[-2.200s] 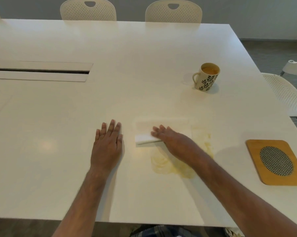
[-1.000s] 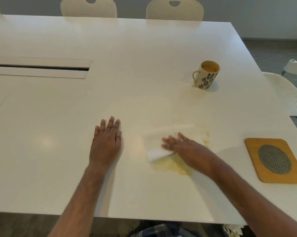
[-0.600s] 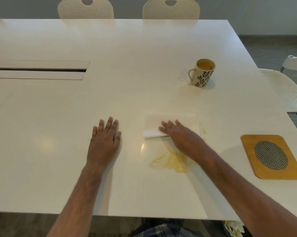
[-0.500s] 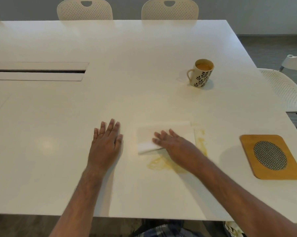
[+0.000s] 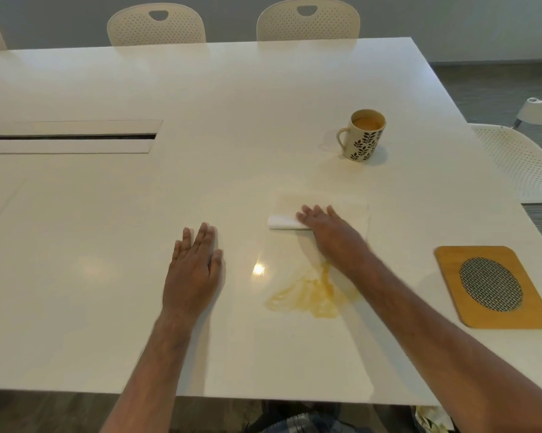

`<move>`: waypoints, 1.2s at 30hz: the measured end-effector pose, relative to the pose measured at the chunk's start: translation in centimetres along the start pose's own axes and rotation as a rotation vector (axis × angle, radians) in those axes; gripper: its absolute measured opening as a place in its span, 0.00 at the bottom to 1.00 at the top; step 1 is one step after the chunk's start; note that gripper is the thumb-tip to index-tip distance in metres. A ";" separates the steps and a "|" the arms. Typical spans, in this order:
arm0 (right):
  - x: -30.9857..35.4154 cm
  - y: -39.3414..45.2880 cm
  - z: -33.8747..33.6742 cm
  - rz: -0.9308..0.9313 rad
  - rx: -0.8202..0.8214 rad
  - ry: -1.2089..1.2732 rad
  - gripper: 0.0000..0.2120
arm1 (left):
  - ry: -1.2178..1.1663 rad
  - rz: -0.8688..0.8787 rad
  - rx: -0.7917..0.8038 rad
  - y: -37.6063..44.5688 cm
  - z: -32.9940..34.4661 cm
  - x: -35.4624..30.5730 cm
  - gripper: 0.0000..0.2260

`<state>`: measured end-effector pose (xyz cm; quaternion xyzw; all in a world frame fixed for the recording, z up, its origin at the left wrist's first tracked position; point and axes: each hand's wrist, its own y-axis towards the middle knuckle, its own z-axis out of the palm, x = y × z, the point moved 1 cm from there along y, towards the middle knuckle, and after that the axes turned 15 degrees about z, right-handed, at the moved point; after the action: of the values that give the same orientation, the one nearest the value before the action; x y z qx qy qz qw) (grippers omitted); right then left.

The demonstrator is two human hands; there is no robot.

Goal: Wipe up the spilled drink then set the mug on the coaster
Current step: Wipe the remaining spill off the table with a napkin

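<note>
You're mid-wipe: right hand [image 5: 332,235] flat on the paper towel [image 5: 282,221] at frame centre, left hand [image 5: 194,270] flat and empty; pull it down over the yellow spill [image 5: 307,295].

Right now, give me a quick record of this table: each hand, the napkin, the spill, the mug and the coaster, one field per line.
left hand: flat on the table, fingers straight, holding nothing
right hand: pressing flat on the napkin
napkin: white, folded, lying just beyond the spill
spill: yellowish smear, not yet wiped up
mug: upright on bare table, handle to the left, orange-brown drink inside
coaster: wooden with oval mesh centre, near the right edge, nothing on it
</note>
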<state>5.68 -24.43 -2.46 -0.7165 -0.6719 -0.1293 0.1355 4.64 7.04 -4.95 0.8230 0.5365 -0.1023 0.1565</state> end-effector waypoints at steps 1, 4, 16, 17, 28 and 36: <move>1.4 -0.5 0.5 -0.046 0.029 0.004 0.29 | -0.003 -0.015 -0.009 0.0 0.0 0.1 0.25; 4.6 -3.1 1.7 -0.216 0.128 0.025 0.26 | 0.021 -0.056 -0.011 -0.1 -0.1 0.6 0.26; 0.1 -4.7 -1.4 -0.229 0.210 -0.083 0.26 | 0.021 -0.057 -0.001 -0.2 -0.5 0.5 0.25; 0.0 -3.9 -1.6 -0.163 0.169 -0.056 0.28 | 0.022 -0.056 -0.001 -0.2 -0.5 0.4 0.25; 7.0 -8.3 1.2 -0.400 0.168 -0.076 0.27 | 0.047 -0.050 0.007 -0.1 -0.5 0.4 0.25; 5.7 -9.3 -2.5 -0.081 0.324 0.240 0.11 | 0.039 -0.055 0.008 -0.2 -0.4 0.4 0.25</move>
<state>-3.28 -19.52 2.10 -0.6374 -0.6912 -0.1094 0.3225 4.59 7.65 -4.72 0.8105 0.5612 -0.0926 0.1398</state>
